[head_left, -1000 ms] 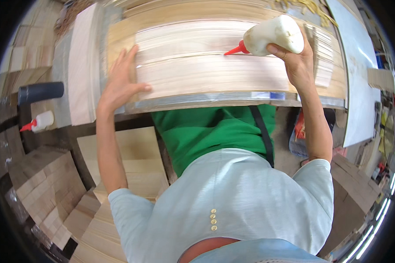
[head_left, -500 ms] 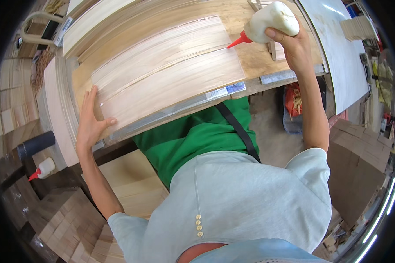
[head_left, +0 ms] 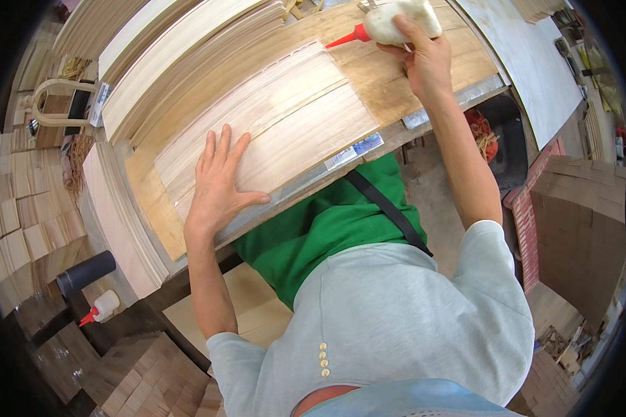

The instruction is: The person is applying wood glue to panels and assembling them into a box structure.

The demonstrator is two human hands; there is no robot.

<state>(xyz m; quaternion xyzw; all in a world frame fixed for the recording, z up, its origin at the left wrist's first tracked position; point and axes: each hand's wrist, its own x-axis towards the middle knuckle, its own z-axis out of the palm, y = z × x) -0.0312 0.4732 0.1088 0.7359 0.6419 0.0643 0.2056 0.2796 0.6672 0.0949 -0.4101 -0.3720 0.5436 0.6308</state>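
We are pressing our left hand (head_left: 218, 182) flat, fingers spread wide and holding nothing, on the near left part of a pale wood veneer sheet (head_left: 278, 125) lying on the workbench (head_left: 396, 83). Our right hand (head_left: 424, 59) is wrapping its fingers around a white glue bottle (head_left: 400, 17), held on its side at the far right corner of that sheet, with its red nozzle (head_left: 348, 36) pointing left toward the sheet's far edge. The sheet is stretching between our two hands, its grain running from one to the other. Beyond our left hand, stacks of long pale wood strips (head_left: 167, 62) are lying side by side on the bench. Below and left of our left hand, a second small glue bottle (head_left: 103, 306) with a red tip is standing beside a dark cylinder (head_left: 85, 272). We are wearing a green apron (head_left: 327, 229) over a light shirt (head_left: 396, 320).
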